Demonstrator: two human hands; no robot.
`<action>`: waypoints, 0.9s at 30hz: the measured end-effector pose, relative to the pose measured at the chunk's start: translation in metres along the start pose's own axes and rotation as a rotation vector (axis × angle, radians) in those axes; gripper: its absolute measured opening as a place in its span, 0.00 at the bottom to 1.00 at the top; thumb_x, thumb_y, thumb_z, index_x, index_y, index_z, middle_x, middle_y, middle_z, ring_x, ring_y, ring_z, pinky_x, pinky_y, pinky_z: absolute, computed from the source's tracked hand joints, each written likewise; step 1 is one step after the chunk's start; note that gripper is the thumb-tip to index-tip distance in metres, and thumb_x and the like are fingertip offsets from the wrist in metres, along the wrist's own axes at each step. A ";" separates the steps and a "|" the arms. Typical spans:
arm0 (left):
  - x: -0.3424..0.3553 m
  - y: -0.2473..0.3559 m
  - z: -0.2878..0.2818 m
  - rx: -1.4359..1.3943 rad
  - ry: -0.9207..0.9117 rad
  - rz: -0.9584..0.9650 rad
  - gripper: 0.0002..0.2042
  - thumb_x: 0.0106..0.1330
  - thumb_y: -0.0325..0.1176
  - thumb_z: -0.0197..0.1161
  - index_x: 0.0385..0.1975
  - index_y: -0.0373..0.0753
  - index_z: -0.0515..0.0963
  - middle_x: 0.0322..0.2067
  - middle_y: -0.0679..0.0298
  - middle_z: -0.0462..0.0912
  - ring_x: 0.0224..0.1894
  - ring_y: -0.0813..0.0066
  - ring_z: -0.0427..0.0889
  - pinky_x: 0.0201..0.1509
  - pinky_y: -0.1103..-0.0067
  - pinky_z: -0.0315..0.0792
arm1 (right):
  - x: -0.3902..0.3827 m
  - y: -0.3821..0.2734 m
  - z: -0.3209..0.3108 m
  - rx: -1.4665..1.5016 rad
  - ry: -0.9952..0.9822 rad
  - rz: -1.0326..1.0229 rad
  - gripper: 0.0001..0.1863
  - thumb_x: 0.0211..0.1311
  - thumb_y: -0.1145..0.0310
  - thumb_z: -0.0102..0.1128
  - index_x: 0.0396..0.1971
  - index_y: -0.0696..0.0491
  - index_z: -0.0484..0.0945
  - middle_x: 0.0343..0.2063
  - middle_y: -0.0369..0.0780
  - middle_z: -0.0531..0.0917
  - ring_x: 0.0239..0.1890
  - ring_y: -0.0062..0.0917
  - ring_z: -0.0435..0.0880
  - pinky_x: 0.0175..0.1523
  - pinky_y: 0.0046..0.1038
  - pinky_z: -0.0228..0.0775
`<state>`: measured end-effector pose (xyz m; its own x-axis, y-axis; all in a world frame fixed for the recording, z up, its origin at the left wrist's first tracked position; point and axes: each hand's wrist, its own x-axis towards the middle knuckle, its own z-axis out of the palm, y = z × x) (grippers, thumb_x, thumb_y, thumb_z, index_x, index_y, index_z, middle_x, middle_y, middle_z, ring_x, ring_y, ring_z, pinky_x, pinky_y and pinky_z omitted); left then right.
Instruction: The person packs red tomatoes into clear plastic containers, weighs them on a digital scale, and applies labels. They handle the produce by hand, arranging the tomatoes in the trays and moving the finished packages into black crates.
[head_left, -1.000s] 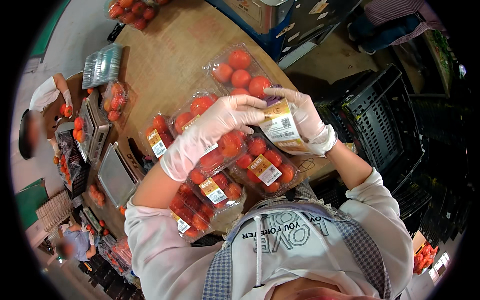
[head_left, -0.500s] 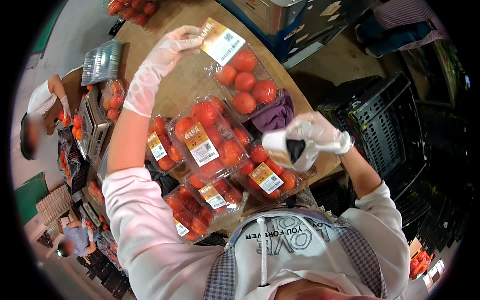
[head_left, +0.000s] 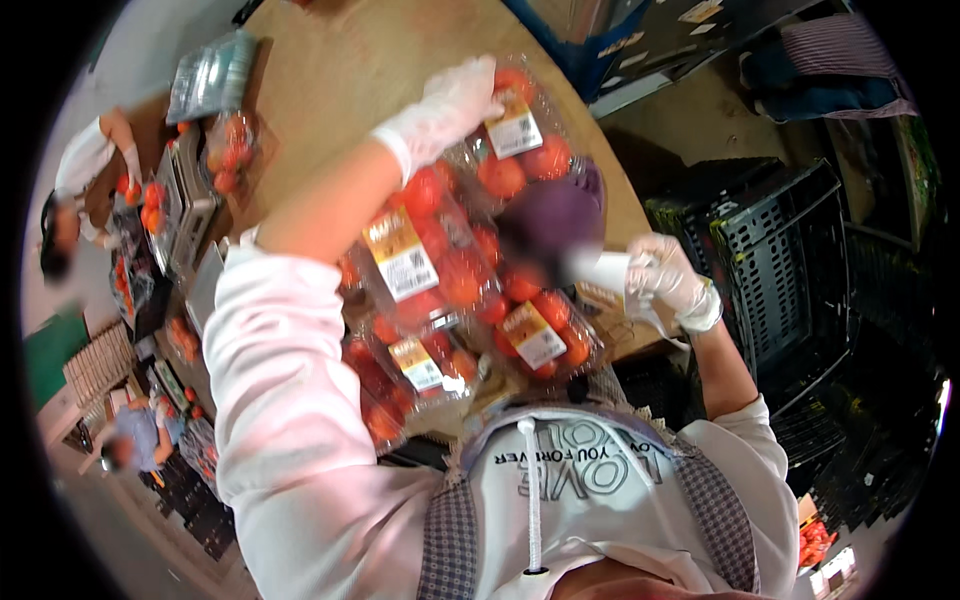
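My left hand (head_left: 455, 110), in a thin white glove, lies at the left edge of the farthest clear plastic tomato pack (head_left: 530, 160), its fingers reaching onto the lid. An orange-and-white label (head_left: 513, 125) sits on that lid beside the fingertips. My gloved right hand (head_left: 665, 280) is closed around a roll of labels (head_left: 605, 272), with a strip hanging from it. Just beyond the roll is a purple cloth (head_left: 565, 215), smeared by motion. Nearer me, a labelled tomato pack (head_left: 440, 265) rests on top of others, and another labelled pack (head_left: 540, 330) lies to its right.
The wooden table (head_left: 320, 110) curves away ahead. Black plastic crates (head_left: 770, 270) are stacked on the right. A blue bin (head_left: 600, 40) stands beyond the table. At the left, a co-worker (head_left: 95, 165) handles tomatoes near a scale (head_left: 185, 205), with stacked clear trays (head_left: 212, 75) farther back.
My left hand has moved right and nearer, bringing the label from the air down onto the far pack's lid. My right hand with the roll has shifted slightly right and nearer.
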<state>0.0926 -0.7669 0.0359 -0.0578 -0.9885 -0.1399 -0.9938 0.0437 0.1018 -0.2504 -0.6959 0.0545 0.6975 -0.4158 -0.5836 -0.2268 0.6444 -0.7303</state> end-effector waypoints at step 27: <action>-0.506 0.118 -0.183 -1.416 0.583 -0.330 0.16 0.58 0.30 0.61 0.45 0.32 0.75 0.38 0.61 0.80 0.41 0.78 0.77 0.47 0.80 0.71 | -0.135 -0.040 0.315 -0.512 -0.510 -1.122 0.13 0.48 0.69 0.65 0.32 0.56 0.73 0.29 0.37 0.73 0.32 0.20 0.71 0.41 0.22 0.65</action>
<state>0.0218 -0.2883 0.2986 0.5122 -0.8588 0.0098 -0.0416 -0.0135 0.9990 -0.1209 -0.4638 0.2745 0.8220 -0.2019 0.5325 0.4839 -0.2453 -0.8400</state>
